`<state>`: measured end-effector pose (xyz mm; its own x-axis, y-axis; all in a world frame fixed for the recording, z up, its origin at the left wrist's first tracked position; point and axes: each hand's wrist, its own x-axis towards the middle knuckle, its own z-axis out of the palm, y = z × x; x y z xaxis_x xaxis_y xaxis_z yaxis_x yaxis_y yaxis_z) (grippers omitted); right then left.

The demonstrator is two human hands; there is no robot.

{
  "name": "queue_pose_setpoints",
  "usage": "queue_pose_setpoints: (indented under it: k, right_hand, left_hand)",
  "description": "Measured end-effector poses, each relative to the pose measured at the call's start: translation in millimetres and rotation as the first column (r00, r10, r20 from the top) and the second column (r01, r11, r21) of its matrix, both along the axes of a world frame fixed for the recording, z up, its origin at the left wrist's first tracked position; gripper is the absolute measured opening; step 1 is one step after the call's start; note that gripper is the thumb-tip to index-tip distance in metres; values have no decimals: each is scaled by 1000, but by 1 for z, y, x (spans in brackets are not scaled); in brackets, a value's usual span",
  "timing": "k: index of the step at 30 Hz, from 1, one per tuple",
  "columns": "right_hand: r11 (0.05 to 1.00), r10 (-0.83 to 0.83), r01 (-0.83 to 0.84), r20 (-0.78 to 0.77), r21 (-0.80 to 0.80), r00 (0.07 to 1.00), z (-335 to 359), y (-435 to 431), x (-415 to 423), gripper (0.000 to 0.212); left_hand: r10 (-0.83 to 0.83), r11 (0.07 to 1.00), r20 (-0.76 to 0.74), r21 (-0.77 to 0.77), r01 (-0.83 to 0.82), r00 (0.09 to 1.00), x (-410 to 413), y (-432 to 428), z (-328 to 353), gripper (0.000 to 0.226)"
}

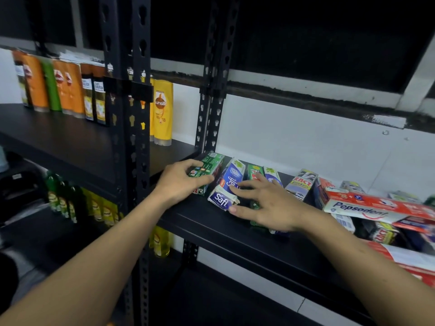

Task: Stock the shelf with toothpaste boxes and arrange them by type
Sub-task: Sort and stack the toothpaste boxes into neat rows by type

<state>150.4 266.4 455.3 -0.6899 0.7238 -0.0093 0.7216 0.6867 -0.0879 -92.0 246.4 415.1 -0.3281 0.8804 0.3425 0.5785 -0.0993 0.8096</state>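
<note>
Black metal shelf (pixel 235 243) against white wall (pixel 306 142), toothpaste boxes in a row at its left end. Left hand (pixel 179 182) grips green box (pixel 211 164), leftmost, fingers curled round it. Right hand (pixel 266 203) flat, fingers straight, resting on Safi box (pixel 223 198) just beside. Pepsodent box (pixel 367 207) tops loose pile at right.

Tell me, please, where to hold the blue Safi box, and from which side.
Likely its near end, pinched across the narrow faces, coming from the shelf front. The Safi box lies lengthwise front to back, a green box close on its left.
</note>
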Motion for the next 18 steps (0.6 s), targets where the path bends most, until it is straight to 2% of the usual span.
queue_pose_setpoints:
  k: [2,5,7,11,15,18]
  right_hand:
    - [999,-16,12,-89,-48,996,6,-5,2,66]
    - [999,-16,23,-185,34,983,16,0,-7,66]
    - [999,-12,18,-145,42,989,17,4,-19,69]
    - [999,34,-34,37,7,999,3,8,-32,65]
    - [997,70,-70,0,29,998,-2,9,-25,66]
    - [997,81,-81,-5,8,997,-4,-1,-17,60]
  left_hand:
    - [9,1000,2,8,-9,1000,1,0,0,49]
    - [37,999,3,28,-37,999,1,2,1,45]
    - [71,995,14,68,-72,997,0,1,1,42]
    - [100,988,-5,122,-99,995,-1,0,-2,39]
    - [79,989,-132,132,-61,988,-4,3,-5,47]
    - [79,990,-134,122,-63,988,-6,3,-5,44]
